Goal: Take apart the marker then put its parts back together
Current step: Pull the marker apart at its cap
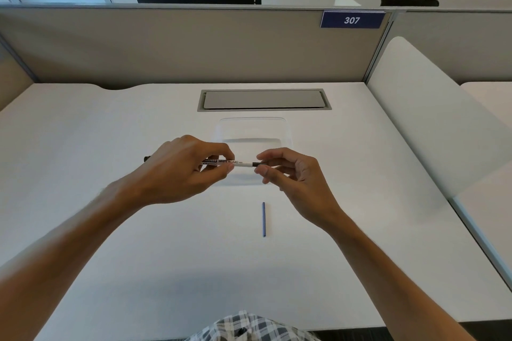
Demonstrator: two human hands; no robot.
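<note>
1. In the head view, we see our left hand [182, 166] curled round the whiteboard marker barrel [234, 163], held level above the tabletop [110, 230].
2. Our right hand [291, 174] has its fingers [267, 156] pinching the dark end piece [260, 164] at the barrel's right end.
3. A thin blue ink rod [263, 219] lies on the tabletop, near us, below both hands.
4. A clear tray [288, 130] sits behind the hands.

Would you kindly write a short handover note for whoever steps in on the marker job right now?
Left hand grips the marker barrel, held level above the desk.
Right hand pinches the dark end piece at the barrel's right end.
A thin blue rod lies apart on the desk, nearer the body.
A clear tray sits behind the hands.
Done: the rod is out.
Left: whether the end piece is coming off or going on, I cannot tell; the rod must go back in.
</note>
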